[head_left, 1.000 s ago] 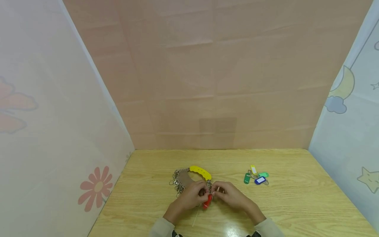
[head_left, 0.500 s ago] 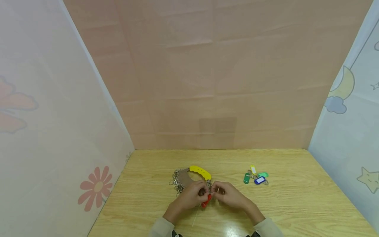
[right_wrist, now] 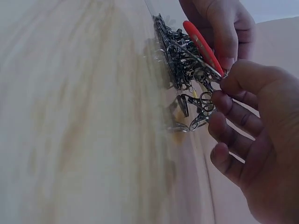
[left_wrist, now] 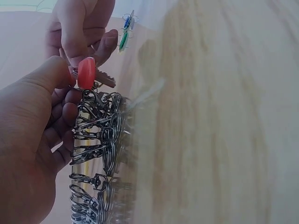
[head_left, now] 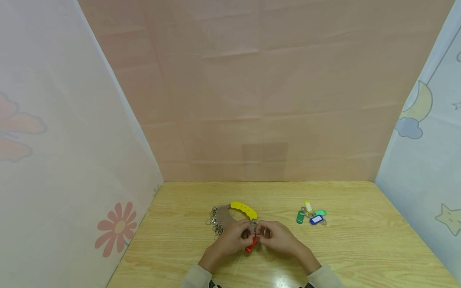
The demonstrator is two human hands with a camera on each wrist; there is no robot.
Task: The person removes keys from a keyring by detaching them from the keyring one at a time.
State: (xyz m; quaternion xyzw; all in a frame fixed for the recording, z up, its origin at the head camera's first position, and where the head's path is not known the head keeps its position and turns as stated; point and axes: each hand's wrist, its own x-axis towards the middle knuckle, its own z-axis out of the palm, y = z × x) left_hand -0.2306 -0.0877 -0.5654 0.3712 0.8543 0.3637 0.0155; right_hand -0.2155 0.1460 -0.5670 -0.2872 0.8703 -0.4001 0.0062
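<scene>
A curved holder with a yellow grip [head_left: 244, 209] lies on the table in the head view, many metal rings and clips [left_wrist: 112, 135] hanging along its edge. At its near right part, my left hand [head_left: 235, 239] pinches the small metal ring by a red key tag [left_wrist: 86, 73]. From the other side my right hand [head_left: 280, 238] pinches the same ring area with thumb and forefinger, its other fingers curled loosely in the right wrist view. A toothed key [left_wrist: 105, 78] sticks out beside the red tag. Fingertips hide exactly which ring each hand grips.
Right of the hands lie several tagged keys: a yellow tag [head_left: 308, 206], a dark green tag [head_left: 300, 217], a light green tag [head_left: 320, 213] and a blue tag [head_left: 316, 219]. A fabric backdrop [head_left: 266, 100] stands at the table's [head_left: 360, 240] far edge.
The red tag has tilted slightly to the left under the fingers. My right fingertips have shifted a little at the ring; the left hand stays put.
</scene>
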